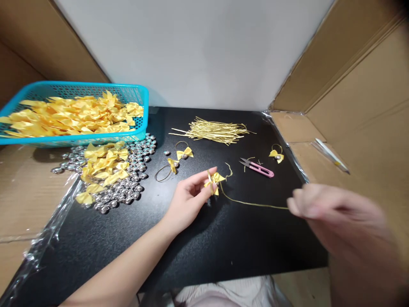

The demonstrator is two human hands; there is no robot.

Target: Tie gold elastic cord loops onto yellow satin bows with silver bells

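Observation:
Between the thumb and fingers of my left hand (191, 196) is a yellow ribbon bow (217, 178), with a loop of gold cord around the fingers. From the bow a long gold cord (252, 204) runs right to my right hand (315, 202), closed on its far end and blurred by motion. A short curly cord end stands up beside the bow. Pink thread snips (260, 168) lie beyond, between my hands. Two finished-looking bow loops (184, 153) with silver beads rest left of the bow, and another bow loop (277, 155) lies at the right.
A turquoise basket (145, 111) full of yellow bows stands at the back left. Silver beads (128, 192) and loose bows (108, 160) are heaped before it. A bundle of gold cords (217, 130) lies at the back. White tweezers (332, 155) rest on cardboard at the right.

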